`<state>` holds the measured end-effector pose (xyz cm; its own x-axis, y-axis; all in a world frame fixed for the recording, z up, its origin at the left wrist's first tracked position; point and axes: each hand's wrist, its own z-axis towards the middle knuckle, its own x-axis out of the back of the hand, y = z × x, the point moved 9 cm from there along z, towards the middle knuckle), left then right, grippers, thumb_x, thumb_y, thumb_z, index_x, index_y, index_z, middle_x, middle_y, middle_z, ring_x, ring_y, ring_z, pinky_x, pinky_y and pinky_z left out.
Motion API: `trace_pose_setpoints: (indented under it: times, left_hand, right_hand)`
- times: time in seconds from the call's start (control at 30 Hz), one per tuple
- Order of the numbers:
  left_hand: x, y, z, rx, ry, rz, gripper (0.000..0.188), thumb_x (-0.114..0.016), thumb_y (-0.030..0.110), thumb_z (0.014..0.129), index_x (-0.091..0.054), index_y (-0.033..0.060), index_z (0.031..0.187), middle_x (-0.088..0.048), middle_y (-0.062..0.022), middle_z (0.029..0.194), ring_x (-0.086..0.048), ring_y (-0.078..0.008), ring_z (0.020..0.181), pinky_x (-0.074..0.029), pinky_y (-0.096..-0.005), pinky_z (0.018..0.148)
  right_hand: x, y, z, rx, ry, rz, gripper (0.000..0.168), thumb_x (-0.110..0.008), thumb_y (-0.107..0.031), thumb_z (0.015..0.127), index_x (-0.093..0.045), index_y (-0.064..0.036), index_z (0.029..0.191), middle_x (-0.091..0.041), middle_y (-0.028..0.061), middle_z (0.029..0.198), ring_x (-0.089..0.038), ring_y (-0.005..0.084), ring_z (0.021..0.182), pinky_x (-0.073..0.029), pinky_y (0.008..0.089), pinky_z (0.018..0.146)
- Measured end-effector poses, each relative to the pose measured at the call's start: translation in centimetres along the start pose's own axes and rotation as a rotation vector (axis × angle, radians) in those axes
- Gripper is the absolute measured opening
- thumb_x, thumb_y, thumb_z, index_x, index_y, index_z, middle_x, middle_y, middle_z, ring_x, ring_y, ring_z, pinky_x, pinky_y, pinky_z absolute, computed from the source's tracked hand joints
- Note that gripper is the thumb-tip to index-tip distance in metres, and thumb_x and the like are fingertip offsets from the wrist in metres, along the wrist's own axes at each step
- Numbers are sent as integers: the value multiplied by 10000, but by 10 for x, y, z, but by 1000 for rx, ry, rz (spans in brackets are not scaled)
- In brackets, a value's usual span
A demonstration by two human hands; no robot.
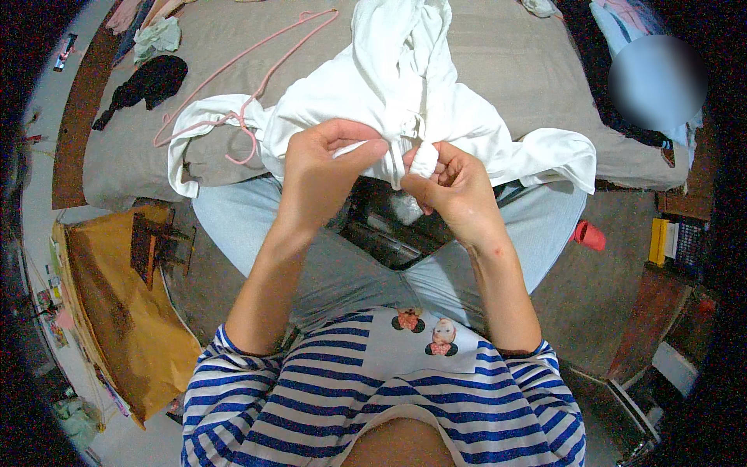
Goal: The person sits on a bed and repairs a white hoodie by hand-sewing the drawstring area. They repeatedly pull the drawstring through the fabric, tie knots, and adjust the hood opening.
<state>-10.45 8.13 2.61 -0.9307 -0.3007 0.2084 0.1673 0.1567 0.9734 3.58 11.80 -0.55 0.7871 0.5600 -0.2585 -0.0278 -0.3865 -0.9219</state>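
Note:
A white hooded garment [332, 96] with a front zip lies spread over the bed's edge, its sleeves out to both sides and its hood pointing away from me. My left hand [332, 169] grips the garment's hem between thumb and fingers, left of the zip [397, 163]. On the other side of the zip, my right hand [452, 181] pinches a bunched piece of the white cloth. The lower ends of the zip hang between my hands. A pink clothes hanger [271, 70] lies at the left, its hook by the left sleeve.
The bed [513, 52] has a grey-beige cover. A black cloth item [154, 82] and a pale green cloth [157, 38] lie at its left. A brown cardboard piece [117, 303] stands at the lower left; a red cup [590, 235] is on the floor at right.

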Motion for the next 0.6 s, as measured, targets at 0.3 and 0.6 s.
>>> trace_pose_setpoints:
  times: [0.3,0.6]
  left_hand:
    - [-6,-3,1,52,36,-73,160,-696,103,766,-623,-2,862,-642,-37,783,-575,-67,699,-447,-183,616]
    - [-14,-11,4,42,84,-147,204,-697,93,749,-597,-33,874,-643,-82,811,-598,-103,713,-473,-201,622]
  right_hand:
    - [4,4,1,-11,-14,-109,191,-618,17,775,-578,18,962,-619,7,781,-540,38,642,-413,165,552]
    - [2,0,0,21,3,-76,170,-614,-3,775,-587,0,943,-578,-39,702,-464,11,564,-345,172,479]
